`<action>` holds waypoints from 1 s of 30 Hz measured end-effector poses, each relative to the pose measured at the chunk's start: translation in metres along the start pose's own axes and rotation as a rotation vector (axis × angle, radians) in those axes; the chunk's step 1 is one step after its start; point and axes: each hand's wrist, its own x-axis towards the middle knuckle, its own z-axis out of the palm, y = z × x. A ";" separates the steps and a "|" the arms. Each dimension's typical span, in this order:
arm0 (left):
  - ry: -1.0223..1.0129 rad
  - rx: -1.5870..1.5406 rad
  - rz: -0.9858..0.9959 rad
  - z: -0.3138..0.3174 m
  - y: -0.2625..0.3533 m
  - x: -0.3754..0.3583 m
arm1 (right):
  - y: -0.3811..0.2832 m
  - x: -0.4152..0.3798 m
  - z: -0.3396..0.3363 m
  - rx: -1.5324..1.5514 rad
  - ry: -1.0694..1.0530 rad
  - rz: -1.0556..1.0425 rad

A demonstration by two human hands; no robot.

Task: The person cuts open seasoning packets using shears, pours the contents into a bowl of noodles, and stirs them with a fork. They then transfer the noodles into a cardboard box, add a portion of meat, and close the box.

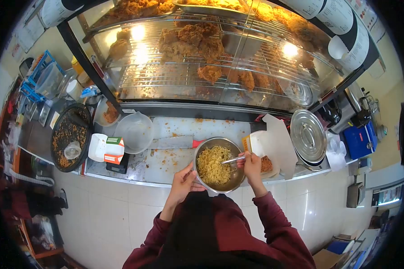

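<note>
A steel mixing bowl (pixel 235 180) of yellow noodles (pixel 213 165) sits at the counter's front edge, close to my body. My left hand (pixel 184 183) grips the bowl's lower left side, fingers against its wall. In my right hand (pixel 250 166) is a metal utensil (pixel 232 159), pinched by its handle. Its tip is sunk in the noodles, so whether it is a fork or a spoon cannot be made out. Just right of the bowl stands an open takeaway box (pixel 257 142) with a brown fried piece (pixel 266 163) by its front edge. A broad-bladed knife (pixel 173 142) with a red handle lies left of the bowl.
A glass display cabinet (pixel 166 80) with fried chicken rises behind the counter. Leftward are a clear plastic tub (pixel 134 132), a paper box (pixel 105 149) and a black pan (pixel 60 152) of crumbs. Steel lids (pixel 308 134) and a blue box (pixel 360 140) stand at right.
</note>
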 end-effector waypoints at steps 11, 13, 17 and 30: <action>0.025 -0.001 -0.003 -0.023 -0.013 0.003 | -0.048 -0.010 -0.040 0.279 0.060 0.171; 0.027 -0.009 -0.008 -0.025 -0.014 0.002 | -0.063 -0.015 -0.044 0.212 0.072 0.074; 0.017 -0.038 -0.014 -0.031 -0.018 0.002 | -0.090 -0.038 -0.024 0.067 0.116 -0.203; -0.022 -0.013 0.048 -0.037 -0.028 0.004 | -0.093 -0.077 -0.006 -0.530 0.130 -0.658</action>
